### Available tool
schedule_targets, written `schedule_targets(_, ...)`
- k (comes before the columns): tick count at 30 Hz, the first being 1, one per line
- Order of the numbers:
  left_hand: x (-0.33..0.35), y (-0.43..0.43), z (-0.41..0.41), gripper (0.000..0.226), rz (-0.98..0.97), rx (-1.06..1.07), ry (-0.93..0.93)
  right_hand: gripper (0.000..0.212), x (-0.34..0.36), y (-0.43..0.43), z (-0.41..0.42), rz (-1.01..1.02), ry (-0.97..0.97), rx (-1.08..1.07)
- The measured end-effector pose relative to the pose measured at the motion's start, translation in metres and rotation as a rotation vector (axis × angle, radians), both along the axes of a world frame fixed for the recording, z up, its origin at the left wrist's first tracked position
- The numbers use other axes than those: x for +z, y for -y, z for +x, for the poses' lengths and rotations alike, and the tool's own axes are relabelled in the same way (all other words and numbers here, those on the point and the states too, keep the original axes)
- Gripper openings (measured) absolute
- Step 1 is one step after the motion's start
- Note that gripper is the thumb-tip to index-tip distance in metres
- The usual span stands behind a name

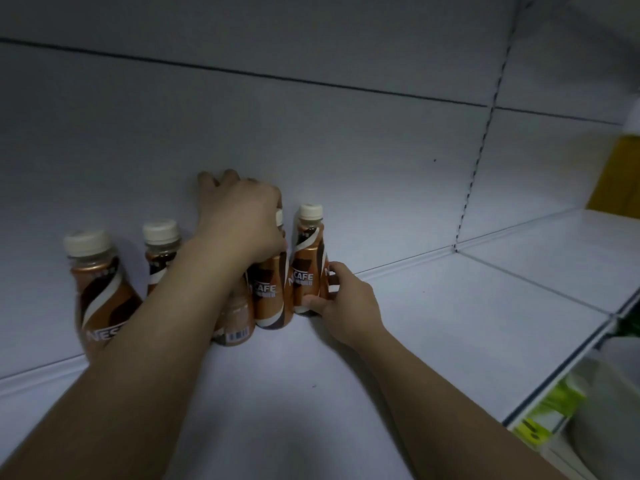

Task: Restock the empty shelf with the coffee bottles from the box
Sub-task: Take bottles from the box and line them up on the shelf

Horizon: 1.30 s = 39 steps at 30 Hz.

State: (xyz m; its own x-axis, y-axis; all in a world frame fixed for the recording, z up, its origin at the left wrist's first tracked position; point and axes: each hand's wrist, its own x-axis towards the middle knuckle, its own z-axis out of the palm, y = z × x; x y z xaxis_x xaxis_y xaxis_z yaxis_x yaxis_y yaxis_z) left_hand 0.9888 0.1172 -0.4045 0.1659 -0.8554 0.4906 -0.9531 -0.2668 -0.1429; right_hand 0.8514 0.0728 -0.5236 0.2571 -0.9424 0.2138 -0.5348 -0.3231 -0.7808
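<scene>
Coffee bottles (100,289) are standing upright in a row at the back of the white shelf (450,323), against its rear panel (311,133). Right hand (341,299) is gripping the lower body of the rightmost bottle (306,265), thumb and fingers curling round it. Left hand (239,216) is clasping the neck of the neighbouring bottle (270,289) from above, its fingers curling over the cap.
</scene>
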Motion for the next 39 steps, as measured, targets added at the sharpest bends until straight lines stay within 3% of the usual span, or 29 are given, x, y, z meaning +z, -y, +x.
schedule_targets(4,-0.003,-0.012,-0.010,0.048,0.016,-0.012,-0.009,0.055,0.006,-0.014,-0.003,0.026,-0.119,-0.005)
schedule_targets(8,-0.008,-0.031,-0.015,0.063,-0.032,-0.068,-0.068,0.096,0.019,-0.025,-0.016,-0.025,-0.208,-0.075)
schedule_targets(10,-0.008,-0.041,-0.021,0.064,-0.075,-0.117,-0.086,0.105,0.031,-0.029,-0.029,-0.102,-0.236,-0.101)
schedule_targets(16,-0.008,-0.057,-0.077,0.058,-0.041,-0.374,-0.172,0.096,0.055,-0.050,-0.095,-0.274,-0.346,-0.181)
schedule_targets(23,-0.016,-0.060,-0.186,0.059,0.063,-0.692,-0.207,0.090,0.058,-0.092,-0.212,-0.298,-0.398,-0.414)
schedule_targets(30,-0.069,-0.097,-0.328,0.060,0.244,-1.028,-0.229,0.092,0.018,-0.180,-0.353,-0.129,-0.458,-0.672)
schedule_targets(39,-0.171,-0.129,-0.451,0.065,0.551,-1.174,-0.266,0.078,-0.086,-0.274,-0.460,0.229,-0.422,-0.927)
